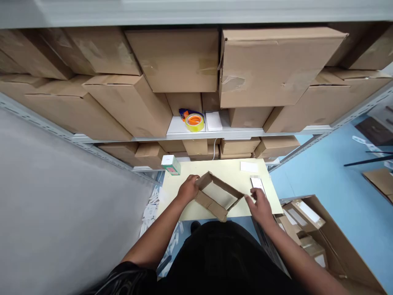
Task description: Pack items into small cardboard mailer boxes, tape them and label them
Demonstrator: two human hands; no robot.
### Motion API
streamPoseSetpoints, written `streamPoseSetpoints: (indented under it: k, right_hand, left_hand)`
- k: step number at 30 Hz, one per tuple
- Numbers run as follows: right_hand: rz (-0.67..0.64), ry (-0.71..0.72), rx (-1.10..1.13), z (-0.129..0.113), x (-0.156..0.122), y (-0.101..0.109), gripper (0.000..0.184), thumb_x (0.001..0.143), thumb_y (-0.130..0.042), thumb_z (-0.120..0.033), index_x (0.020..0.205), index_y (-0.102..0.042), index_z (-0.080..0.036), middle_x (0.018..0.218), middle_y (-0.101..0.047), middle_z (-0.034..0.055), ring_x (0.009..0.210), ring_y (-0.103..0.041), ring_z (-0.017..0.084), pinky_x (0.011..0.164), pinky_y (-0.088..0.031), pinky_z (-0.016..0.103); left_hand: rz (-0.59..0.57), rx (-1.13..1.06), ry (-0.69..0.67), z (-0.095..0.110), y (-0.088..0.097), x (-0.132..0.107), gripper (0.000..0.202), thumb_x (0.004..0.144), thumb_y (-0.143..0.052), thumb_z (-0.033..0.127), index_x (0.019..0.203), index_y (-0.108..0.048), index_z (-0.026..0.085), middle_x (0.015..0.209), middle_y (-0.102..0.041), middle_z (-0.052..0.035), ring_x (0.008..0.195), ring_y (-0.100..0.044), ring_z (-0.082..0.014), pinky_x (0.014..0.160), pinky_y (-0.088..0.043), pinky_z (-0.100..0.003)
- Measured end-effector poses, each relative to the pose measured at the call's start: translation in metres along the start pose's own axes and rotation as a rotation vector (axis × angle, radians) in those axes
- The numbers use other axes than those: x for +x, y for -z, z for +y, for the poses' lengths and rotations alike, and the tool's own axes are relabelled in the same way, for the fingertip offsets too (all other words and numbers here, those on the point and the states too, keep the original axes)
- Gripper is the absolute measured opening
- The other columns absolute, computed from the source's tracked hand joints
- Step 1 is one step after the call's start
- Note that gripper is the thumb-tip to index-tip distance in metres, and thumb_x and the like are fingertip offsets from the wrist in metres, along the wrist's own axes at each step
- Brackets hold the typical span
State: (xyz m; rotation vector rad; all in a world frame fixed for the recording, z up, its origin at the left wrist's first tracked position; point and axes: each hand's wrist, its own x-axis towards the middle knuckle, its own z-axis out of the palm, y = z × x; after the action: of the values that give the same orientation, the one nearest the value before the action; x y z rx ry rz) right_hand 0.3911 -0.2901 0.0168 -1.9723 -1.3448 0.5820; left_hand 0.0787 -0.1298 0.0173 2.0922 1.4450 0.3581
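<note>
A small open cardboard box (217, 196), not fully folded, lies on a pale yellow table (227, 168). My left hand (188, 189) is closed on the box's left corner. My right hand (260, 205) is at the box's right corner with its fingers curled around the cardboard edge there. A white card or label sheet (257, 183) lies on the table just beyond my right hand. Another white slip (249, 166) sits further back.
A green-and-white small box (170, 164) stands at the table's back left. Shelves of big cardboard boxes (270, 65) rise behind, with a tape dispenser (193, 119). An open carton (319, 233) of small parcels sits on the blue floor at right. White paper scraps (150, 209) litter the left.
</note>
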Motion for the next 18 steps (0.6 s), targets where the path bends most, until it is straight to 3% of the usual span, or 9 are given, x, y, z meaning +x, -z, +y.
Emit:
streamPoseSetpoints:
  k: [3, 7, 10, 13, 18]
  right_hand:
    - [-0.157, -0.161, 0.172, 0.01, -0.03, -0.03, 0.053, 0.093, -0.051, -0.062, 0.127, -0.053, -0.021, 0.122, -0.064, 0.0129, 0.094, -0.068, 0.025, 0.077, -0.057, 0.038]
    - [-0.166, -0.192, 0.235, 0.001, -0.018, -0.061, 0.05, 0.095, -0.047, -0.06, 0.126, -0.051, -0.021, 0.124, -0.063, 0.0109, 0.088, -0.068, 0.021, 0.073, -0.055, 0.034]
    - [-0.156, -0.22, 0.17, -0.005, 0.003, -0.061, 0.044, 0.09, -0.055, -0.053, 0.122, -0.05, -0.023, 0.117, -0.065, 0.0067, 0.084, -0.068, 0.021, 0.07, -0.054, 0.033]
    - [-0.166, -0.222, 0.113, -0.004, 0.013, -0.055, 0.043, 0.088, -0.058, -0.049, 0.123, -0.05, -0.024, 0.11, -0.067, 0.0044, 0.081, -0.067, 0.021, 0.068, -0.054, 0.033]
    - [-0.166, -0.004, 0.148, 0.011, 0.015, -0.054, 0.047, 0.095, -0.05, -0.048, 0.133, -0.052, -0.022, 0.135, -0.06, 0.0124, 0.096, -0.068, 0.022, 0.076, -0.058, 0.037]
  left_hand:
    - [-0.018, -0.064, -0.033, -0.013, 0.002, -0.008, 0.054, 0.079, -0.048, 0.003, 0.129, -0.06, 0.019, 0.136, -0.059, -0.0097, 0.128, -0.057, -0.024, 0.109, -0.045, -0.034]
    - [-0.111, -0.057, -0.065, -0.012, 0.0, -0.022, 0.056, 0.082, -0.051, 0.009, 0.136, -0.054, 0.02, 0.139, -0.058, -0.0106, 0.116, -0.064, -0.0253, 0.1, -0.051, -0.037]
    - [-0.132, -0.04, -0.062, -0.006, -0.005, -0.033, 0.061, 0.084, -0.054, 0.014, 0.145, -0.045, 0.019, 0.143, -0.055, -0.0132, 0.104, -0.067, -0.0246, 0.094, -0.053, -0.038]
    - [-0.116, -0.012, -0.109, -0.003, -0.009, -0.04, 0.066, 0.085, -0.055, 0.016, 0.15, -0.042, 0.022, 0.148, -0.05, -0.0122, 0.108, -0.066, -0.024, 0.095, -0.053, -0.036]
    - [-0.141, 0.068, -0.156, -0.008, -0.011, -0.045, 0.059, 0.09, -0.055, 0.023, 0.148, -0.05, 0.026, 0.144, -0.05, -0.0094, 0.109, -0.066, -0.0231, 0.1, -0.054, -0.038]
